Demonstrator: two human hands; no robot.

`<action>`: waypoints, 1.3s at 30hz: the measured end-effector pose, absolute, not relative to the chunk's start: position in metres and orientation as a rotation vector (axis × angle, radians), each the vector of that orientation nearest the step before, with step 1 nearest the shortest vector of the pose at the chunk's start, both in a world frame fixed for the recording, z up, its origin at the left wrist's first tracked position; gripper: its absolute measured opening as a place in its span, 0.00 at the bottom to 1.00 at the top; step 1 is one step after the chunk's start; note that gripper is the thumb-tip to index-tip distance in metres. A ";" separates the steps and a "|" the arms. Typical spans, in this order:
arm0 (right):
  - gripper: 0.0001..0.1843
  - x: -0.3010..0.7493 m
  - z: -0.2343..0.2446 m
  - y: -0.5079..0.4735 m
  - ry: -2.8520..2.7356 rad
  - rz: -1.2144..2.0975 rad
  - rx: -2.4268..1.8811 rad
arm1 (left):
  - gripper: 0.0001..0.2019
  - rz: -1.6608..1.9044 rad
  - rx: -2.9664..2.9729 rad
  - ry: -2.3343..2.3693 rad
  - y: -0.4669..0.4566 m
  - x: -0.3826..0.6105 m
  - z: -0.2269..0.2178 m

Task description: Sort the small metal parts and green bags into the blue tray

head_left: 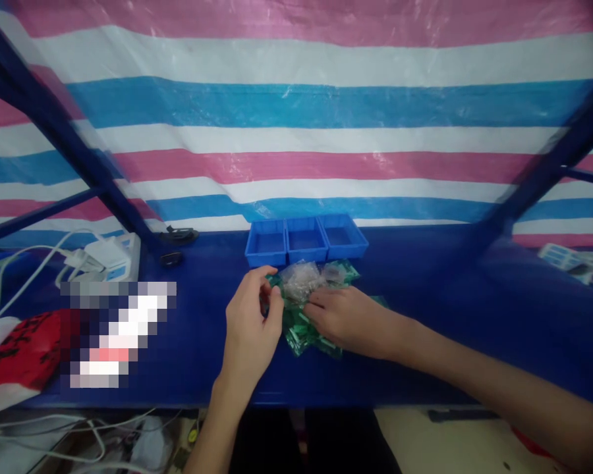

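Note:
A heap of small green packets (301, 336) in shiny film lies on the blue table. On top of it rests a crumpled clear plastic bag (301, 280) with contents too blurred to name. My left hand (252, 316) is at the heap's left side, fingers curved and thumb apart, with nothing plainly held. From the right, my right hand (343, 319) reaches over the packets. Its fingers are bent together at the clear bag's lower edge, and their tips are partly hidden, so what they pinch does not show.
Three joined blue trays (306, 257) stand behind the heap. Left are a white power strip (131, 257) with cables, a dark object (170, 259) and a red-and-white bag (24, 352). Blue metal posts (74, 151) flank the table (449, 329); a striped sheet (296, 105) hangs behind.

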State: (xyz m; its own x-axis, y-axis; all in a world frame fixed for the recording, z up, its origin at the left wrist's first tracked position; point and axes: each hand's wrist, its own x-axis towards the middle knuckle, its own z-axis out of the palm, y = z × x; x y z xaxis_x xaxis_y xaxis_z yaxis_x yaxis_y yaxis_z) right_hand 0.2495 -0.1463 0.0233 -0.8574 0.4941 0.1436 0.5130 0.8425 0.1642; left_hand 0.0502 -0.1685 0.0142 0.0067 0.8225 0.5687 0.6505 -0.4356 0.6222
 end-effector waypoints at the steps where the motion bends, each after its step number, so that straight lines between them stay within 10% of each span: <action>1: 0.08 0.250 0.027 -0.146 -2.918 -0.284 -0.811 | 0.10 1.398 2.084 1.559 -0.168 0.050 0.013; 24: 0.07 0.269 0.013 -0.092 -1.838 0.609 -1.112 | 0.02 0.712 2.599 1.522 -0.070 0.098 0.072; 39: 0.13 0.266 0.004 -0.096 -1.837 0.502 -1.120 | 0.04 1.101 2.430 1.162 -0.083 0.056 0.037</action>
